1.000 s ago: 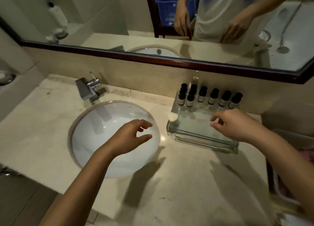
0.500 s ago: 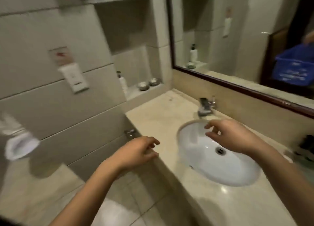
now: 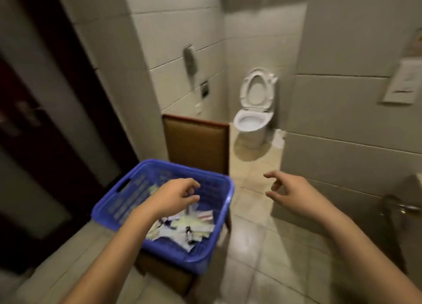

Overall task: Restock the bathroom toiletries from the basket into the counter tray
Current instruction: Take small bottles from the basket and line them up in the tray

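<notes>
The left hand (image 3: 175,196), fingers loosely curled and holding nothing, hung directly over the blue perforated plastic basket (image 3: 127,187), with its heap of pale wrapped toiletry sachets (image 3: 189,226) just beneath, while the right hand (image 3: 290,191), likewise slack and empty, hovered well aside above the floor tiles (image 3: 251,246).

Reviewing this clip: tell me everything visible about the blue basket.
The blue basket looks like plastic, rectangular with rounded corners, lattice walls, a thick rim and a handle slot in its left wall. It sits upright on a brown seat, holding a loose pile of small pale sachets. The left hand hovers over its opening; contact cannot be told.
</notes>
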Tool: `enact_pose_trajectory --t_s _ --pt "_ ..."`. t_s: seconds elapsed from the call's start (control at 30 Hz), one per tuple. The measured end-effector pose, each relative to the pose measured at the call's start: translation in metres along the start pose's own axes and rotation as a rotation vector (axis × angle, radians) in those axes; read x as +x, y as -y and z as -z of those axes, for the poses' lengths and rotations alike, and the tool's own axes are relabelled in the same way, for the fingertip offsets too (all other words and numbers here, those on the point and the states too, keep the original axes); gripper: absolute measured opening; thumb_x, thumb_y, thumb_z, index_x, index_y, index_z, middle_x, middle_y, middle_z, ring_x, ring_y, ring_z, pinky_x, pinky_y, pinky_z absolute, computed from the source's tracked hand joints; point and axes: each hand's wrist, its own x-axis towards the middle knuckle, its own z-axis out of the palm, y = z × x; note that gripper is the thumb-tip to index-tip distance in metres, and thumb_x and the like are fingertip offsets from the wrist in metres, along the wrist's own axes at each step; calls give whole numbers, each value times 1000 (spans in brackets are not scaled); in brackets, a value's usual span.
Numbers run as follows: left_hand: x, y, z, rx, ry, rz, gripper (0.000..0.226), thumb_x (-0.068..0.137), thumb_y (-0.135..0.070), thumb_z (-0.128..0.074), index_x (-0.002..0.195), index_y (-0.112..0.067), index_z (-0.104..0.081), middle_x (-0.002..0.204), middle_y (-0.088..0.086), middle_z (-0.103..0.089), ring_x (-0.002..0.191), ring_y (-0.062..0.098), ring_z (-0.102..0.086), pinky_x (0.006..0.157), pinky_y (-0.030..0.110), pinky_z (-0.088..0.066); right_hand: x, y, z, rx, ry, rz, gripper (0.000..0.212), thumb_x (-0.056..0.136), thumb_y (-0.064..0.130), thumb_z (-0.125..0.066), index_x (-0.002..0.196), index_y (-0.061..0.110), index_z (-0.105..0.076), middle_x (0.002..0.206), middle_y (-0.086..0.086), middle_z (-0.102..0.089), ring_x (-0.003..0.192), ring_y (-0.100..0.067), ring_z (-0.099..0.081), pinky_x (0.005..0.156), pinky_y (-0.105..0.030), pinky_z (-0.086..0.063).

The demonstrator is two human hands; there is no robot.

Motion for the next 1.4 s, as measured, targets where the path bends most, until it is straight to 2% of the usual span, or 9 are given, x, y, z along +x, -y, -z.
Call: enact_pose_trajectory --t_s 0.2,0.33,0.57,0.93,1.03,1.07,1.13,1.2,1.4 --pt "-15 64 -30 -135 333 276 40 95 -39 -50 132 -24 -46 121 -4 -58 105 11 -57 91 27 -46 59 19 -43 29 146 101 36 90 27 -58 126 23 -52 94 6 -59 64 5 -44 72 -23 -36" --pt "16 88 -38 -114 483 429 46 96 -41 -47 138 -24 -40 139 0 -47 121 19 -51 103 34 -41 93 -3 -51 93 249 81 29 89 24 -60 118 23 -58 85 10 -60 65 -1 -53 69 -24 -42" --pt "72 129 -85 -370 271 669 42 98 -31 -48 136 -13 -44 146 6 -39 126 23 -47 103 36 -41 171 -54 -46 -81 385 97 30 91 25 -58 120 21 -56 82 11 -58 68 1 -50 67 -19 -38" --pt "57 184 -142 -793 18 973 14 92 -16 -58 105 -10 -55 117 19 -58 87 24 -58 82 38 -45 238 -36 -146 -194 707 240 32 93 26 -54 125 21 -54 87 9 -58 80 -8 -56 67 -17 -38" --pt "65 210 -139 -822 13 1032 24 94 -19 -56 115 -8 -53 122 18 -55 112 35 -55 93 45 -44 244 -17 -183 -238 761 248 33 94 26 -52 126 19 -52 97 4 -62 90 -13 -60 73 -25 -47" --pt "70 221 -139 -841 24 1035 24 94 -18 -55 116 -8 -52 117 19 -56 110 37 -56 90 46 -45 245 -12 -197 -253 774 229 33 94 28 -51 126 19 -51 106 -1 -63 96 -18 -60 78 -30 -49" --pt "85 244 -140 -884 62 1019 21 95 -17 -53 114 -7 -51 90 13 -56 75 26 -57 68 40 -44 248 -5 -224 -268 799 161 33 95 30 -48 126 20 -50 115 -7 -63 101 -24 -60 84 -37 -50" --pt "102 266 -144 -892 119 993 17 95 -17 -53 110 -9 -51 76 4 -49 57 16 -42 54 28 -36 251 -3 -244 -266 805 72 33 95 30 -46 126 20 -51 118 -8 -63 105 -25 -60 87 -37 -50" --pt "156 344 -163 -869 364 910 19 95 -21 -53 110 -9 -53 86 8 -55 67 21 -48 58 31 -39 266 10 -306 -191 722 -336 27 93 27 -49 115 17 -60 117 -8 -64 107 -25 -59 77 -27 -42"
